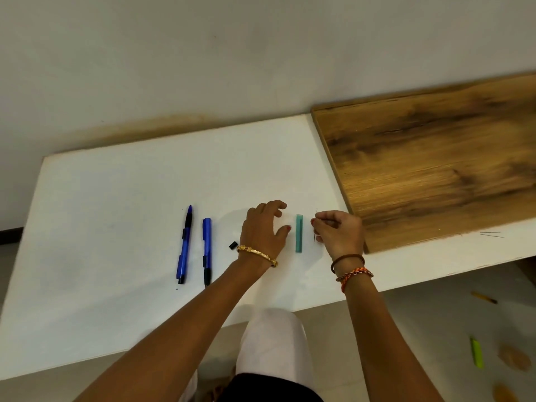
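the right hand (339,233) pinches a thin dark rod (314,238) between thumb and fingertips, low over the white desk (116,227). the rod is straight and hair-fine, its long axis running away from the person, one end poking out beyond the fingers and the other below them. just to its left a teal case (299,233) lies flat, a slim rectangular bar of smooth plastic, parallel to the rod. the left hand (265,227) sits beside the case with bent fingers, thumb tip near its edge; i cannot tell whether it holds anything. further left lie a small black cap (233,245) and two glossy pens, the shorter blue pen (206,249) and the longer blue pen (184,245), both lengthwise like the rod. a grained wooden board (435,169) covers the desk's right part.
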